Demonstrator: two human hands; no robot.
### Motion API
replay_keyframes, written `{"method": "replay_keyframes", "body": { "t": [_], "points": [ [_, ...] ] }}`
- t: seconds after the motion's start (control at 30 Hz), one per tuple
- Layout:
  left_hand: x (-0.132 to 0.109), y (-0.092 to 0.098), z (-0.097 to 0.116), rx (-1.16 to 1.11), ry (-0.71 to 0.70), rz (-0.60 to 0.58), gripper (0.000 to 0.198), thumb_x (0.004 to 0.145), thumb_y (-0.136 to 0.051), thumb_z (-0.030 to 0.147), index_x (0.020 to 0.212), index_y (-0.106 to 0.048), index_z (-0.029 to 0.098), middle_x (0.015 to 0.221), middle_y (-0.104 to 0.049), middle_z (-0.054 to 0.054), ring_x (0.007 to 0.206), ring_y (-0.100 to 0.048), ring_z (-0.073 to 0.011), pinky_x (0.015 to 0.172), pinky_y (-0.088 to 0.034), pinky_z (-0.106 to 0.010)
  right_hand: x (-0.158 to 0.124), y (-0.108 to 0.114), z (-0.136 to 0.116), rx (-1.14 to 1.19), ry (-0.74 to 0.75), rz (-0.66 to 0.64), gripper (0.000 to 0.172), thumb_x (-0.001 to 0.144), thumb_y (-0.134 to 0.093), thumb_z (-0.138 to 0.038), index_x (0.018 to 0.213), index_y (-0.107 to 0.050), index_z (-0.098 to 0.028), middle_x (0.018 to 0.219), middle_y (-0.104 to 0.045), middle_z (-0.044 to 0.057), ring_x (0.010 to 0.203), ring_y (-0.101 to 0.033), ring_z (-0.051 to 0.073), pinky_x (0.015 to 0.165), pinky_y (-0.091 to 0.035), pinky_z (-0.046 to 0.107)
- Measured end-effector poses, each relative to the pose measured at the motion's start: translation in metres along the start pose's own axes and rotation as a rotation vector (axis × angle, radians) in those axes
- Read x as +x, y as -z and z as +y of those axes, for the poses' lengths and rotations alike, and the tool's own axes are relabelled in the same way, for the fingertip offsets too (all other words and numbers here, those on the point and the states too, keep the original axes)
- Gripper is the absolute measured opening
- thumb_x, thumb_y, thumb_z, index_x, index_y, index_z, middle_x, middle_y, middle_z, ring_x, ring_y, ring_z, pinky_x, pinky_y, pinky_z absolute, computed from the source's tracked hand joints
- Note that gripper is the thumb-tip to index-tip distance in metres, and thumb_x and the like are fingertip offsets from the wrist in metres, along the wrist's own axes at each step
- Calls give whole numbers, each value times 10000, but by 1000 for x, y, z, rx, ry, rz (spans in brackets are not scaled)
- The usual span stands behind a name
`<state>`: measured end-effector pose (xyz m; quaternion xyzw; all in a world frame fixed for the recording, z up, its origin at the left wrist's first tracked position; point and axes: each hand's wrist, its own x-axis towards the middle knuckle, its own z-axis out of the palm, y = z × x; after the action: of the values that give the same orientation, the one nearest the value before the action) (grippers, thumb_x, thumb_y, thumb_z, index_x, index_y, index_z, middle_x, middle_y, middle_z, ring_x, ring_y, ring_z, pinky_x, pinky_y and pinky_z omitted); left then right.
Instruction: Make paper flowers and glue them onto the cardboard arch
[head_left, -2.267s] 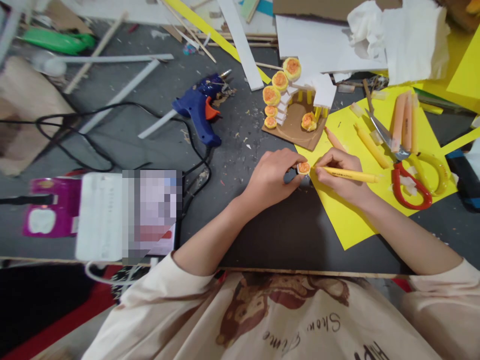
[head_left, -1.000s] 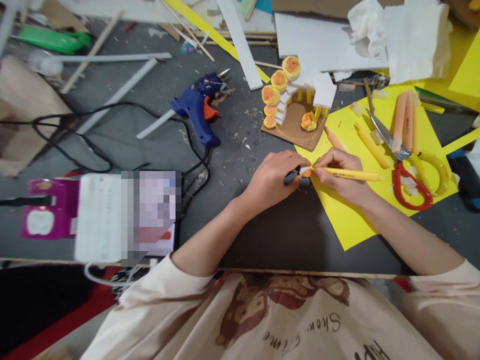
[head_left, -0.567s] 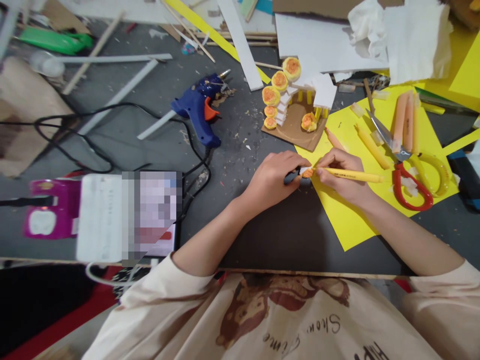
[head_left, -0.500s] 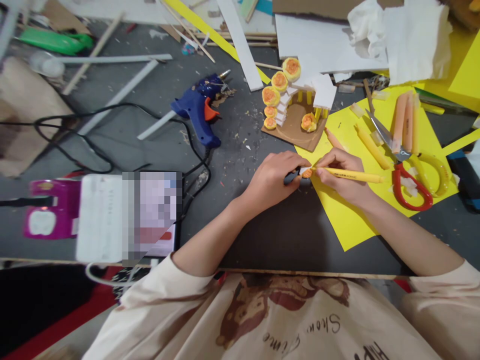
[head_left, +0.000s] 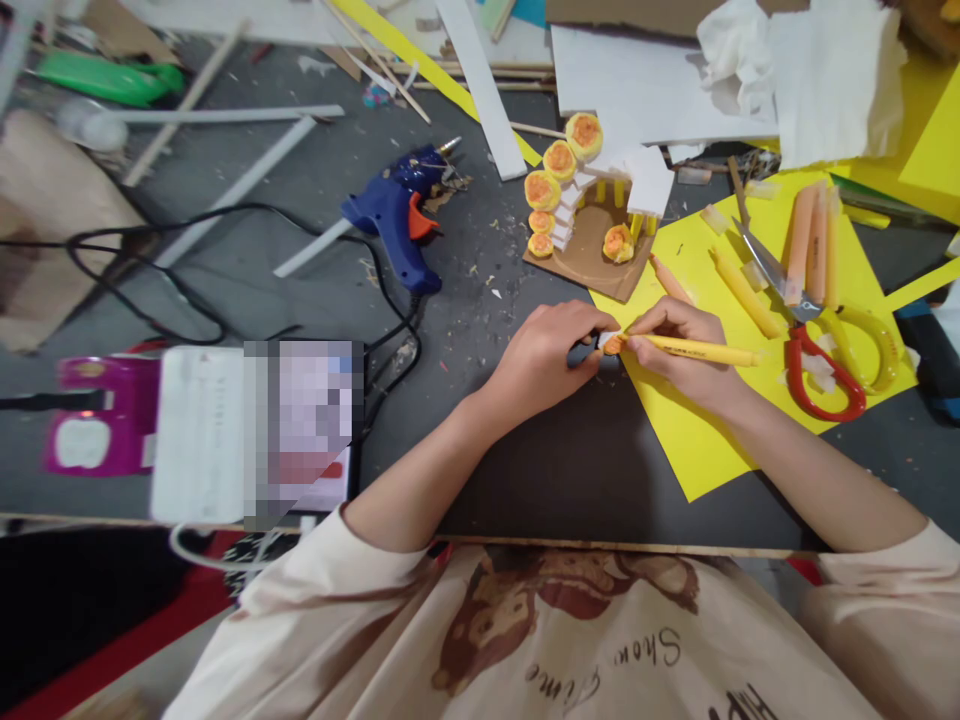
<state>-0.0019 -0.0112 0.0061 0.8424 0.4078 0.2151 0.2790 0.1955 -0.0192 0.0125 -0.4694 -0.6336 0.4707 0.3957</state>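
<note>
My left hand (head_left: 551, 350) pinches a small white-and-orange piece (head_left: 613, 343) between thumb and fingers. Its exact kind is hard to tell, as fingertips cover much of it. In my right hand (head_left: 679, 340) is a yellow paint marker (head_left: 705, 350), its tip end against or very close to that piece. Just beyond both hands stands a small model (head_left: 628, 281) on a brown base, with white steps and several yellow-and-orange round pieces (head_left: 541, 190). A yellow sheet (head_left: 697, 450) lies beneath my right hand and forearm.
Red-handled scissors (head_left: 825, 385) and several markers (head_left: 810, 240) rest on the yellow sheet at right. A blue glue gun (head_left: 390, 215) lies left of the model, its black cord (head_left: 262, 208) trailing leftward. A phone (head_left: 322, 420) and white box (head_left: 201, 435) sit near the front edge.
The marker's back end has shifted slightly to the left, with its tip staying at the small piece. Both hands otherwise hold nearly the same place.
</note>
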Motion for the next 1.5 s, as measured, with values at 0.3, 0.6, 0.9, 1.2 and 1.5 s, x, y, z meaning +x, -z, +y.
{"method": "replay_keyframes", "body": {
  "t": [0.3,0.6,0.9,1.2,1.5],
  "points": [
    [0,0,-1,-6,-12,11,230,845,-523,136,1044,-630,180,1017,-711,-41,875,-629,-159,794,-411,-282,1,-1,-1,-25,-40,23,230,734,-666,-264,587,-491,-230,473,-404,-92,444,-342,83,601,-490,344],
    [1,-1,-1,-19,-9,7,228,832,-532,132,1034,-627,177,1013,-712,-40,867,-626,-161,793,-411,-283,1,-1,0,-30,-42,23,211,748,-695,-322,630,-548,-228,509,-483,-68,501,-438,103,571,-479,309],
    [0,-1,-2,-23,-28,21,214,842,-529,143,1030,-626,171,990,-708,-37,851,-626,-159,778,-409,-283,1,-1,-1,-30,-38,30,207,736,-652,-272,594,-508,-228,528,-476,-65,487,-395,97,585,-464,329],
    [0,-1,-3,-24,-11,3,220,843,-517,155,1035,-622,181,1001,-706,-36,862,-628,-160,794,-418,-289,1,0,-1,-27,-34,0,257,737,-667,-292,586,-466,-234,500,-434,-80,464,-361,96,637,-473,363],
    [0,1,-1,-17,11,-14,215,846,-522,157,1033,-624,185,1007,-711,-40,875,-629,-164,792,-414,-285,1,0,-3,-72,-17,0,290,739,-666,-301,562,-445,-241,477,-419,-87,445,-331,93,738,-514,407]
  ]
}}
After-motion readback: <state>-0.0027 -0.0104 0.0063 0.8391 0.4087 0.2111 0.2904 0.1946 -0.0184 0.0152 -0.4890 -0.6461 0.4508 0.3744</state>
